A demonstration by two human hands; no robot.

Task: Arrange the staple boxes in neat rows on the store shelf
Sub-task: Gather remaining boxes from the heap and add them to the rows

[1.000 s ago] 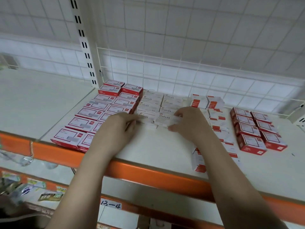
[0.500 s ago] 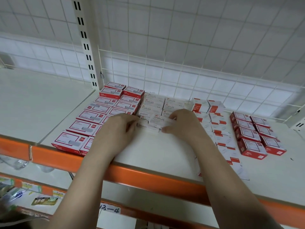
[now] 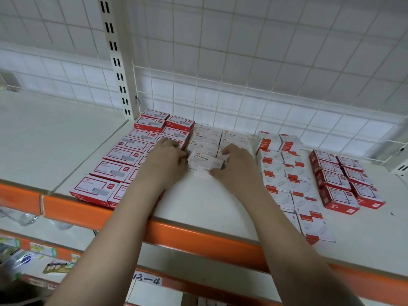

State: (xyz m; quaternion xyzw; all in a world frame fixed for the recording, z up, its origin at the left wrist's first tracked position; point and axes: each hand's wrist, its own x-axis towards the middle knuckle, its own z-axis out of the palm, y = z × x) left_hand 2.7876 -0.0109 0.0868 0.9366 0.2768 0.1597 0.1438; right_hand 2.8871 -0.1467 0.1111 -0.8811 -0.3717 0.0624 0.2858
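Several white staple boxes (image 3: 207, 138) marked STAPLES lie in two columns at the middle of the white shelf (image 3: 198, 202). The front white box (image 3: 204, 161) sits between my hands. My left hand (image 3: 163, 161) touches its left end, fingers curled against it. My right hand (image 3: 236, 164) holds its right end, thumb at the front edge. Red and white staple boxes (image 3: 114, 166) fill two columns on the left, partly hidden by my left arm.
Two columns of white boxes with red labels (image 3: 293, 184) run right of my right arm. Red boxes (image 3: 337, 180) lie further right. A wire grid (image 3: 242, 102) backs the shelf, with a slotted post (image 3: 117, 62) left. An orange rail (image 3: 198, 237) edges the front.
Both hands have slid the front white box a little toward the back, tight against the white rows. The camera has tilted slightly.
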